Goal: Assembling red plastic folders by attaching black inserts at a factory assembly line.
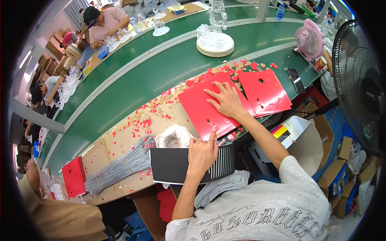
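Note:
A stack of glossy red sheets (194,105) with small punched holes lies at the bench's front edge. My right hand (228,101) rests on it with fingers spread, pressing the top sheet. My left hand (203,156) is at the stack's near edge, its index finger stretched out and touching the sheet by a small hole; the other fingers are partly curled, and I see nothing held. A second pile of red sheets (277,90) lies just right of the first. Small red and tan discs (161,105) are scattered around both stacks.
Left of me lie a bundle of grey wires (120,165) and another red stack (73,177). A black slotted casing (171,165) and white cloth roll (177,134) sit by my left arm. Right are a phone (296,80), pink fan (310,40) and black fan (360,88). Co-workers sit across the green conveyor (120,86).

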### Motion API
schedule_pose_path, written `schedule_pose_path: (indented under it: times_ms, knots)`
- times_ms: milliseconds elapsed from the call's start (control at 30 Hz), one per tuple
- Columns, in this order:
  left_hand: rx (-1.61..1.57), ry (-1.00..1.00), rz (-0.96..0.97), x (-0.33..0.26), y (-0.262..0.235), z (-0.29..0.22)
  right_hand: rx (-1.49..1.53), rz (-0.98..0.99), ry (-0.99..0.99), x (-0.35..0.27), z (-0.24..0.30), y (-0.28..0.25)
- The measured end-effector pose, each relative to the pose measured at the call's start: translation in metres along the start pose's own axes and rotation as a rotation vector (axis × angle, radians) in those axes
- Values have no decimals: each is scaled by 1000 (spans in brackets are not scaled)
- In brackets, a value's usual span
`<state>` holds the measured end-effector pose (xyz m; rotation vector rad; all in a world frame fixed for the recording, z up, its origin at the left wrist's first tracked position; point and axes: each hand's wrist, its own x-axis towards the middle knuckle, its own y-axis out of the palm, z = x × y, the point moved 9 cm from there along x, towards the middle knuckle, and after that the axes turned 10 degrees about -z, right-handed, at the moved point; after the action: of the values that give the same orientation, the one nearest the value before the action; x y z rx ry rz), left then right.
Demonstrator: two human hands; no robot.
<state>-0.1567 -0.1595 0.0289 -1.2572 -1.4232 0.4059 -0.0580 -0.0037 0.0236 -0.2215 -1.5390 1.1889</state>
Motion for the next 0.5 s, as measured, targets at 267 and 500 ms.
schedule_pose_path:
  times_ms: [267,500]
  knots:
    - [-32,4,-30,-2,3,1,1,71,58,18,-11,22]
    - [7,3,-18,2,-1,-1,114,158,19,41,-39,43]
